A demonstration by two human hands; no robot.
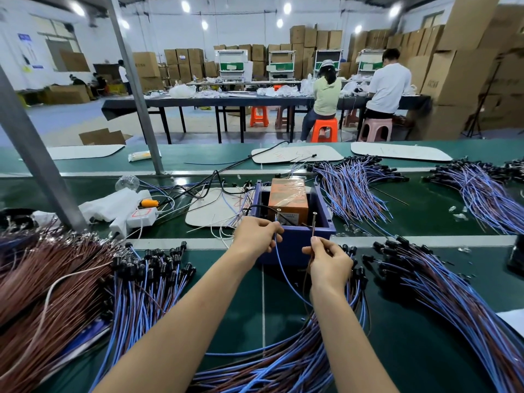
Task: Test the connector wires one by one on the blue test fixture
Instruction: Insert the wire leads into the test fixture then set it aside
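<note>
The blue test fixture (295, 239), an open blue box with an orange taped block (287, 198) inside, stands at the centre of the green bench. My left hand (256, 235) pinches a blue wire (279, 268) whose tip reaches up to a contact at the fixture's front edge. My right hand (329, 260) pinches a brown wire (312, 231), its tip raised to a second contact on the right of that edge. Both wires trail down toward me into a loose heap of blue and brown wires (283, 361).
Bundles of connector wires with black plugs lie at the left (147, 285), right (442, 287) and behind the fixture (354, 185). A brown wire pile (42, 279) fills the far left. A white power strip (139, 218) and metal post (37, 160) stand left. Two people sit at a far table.
</note>
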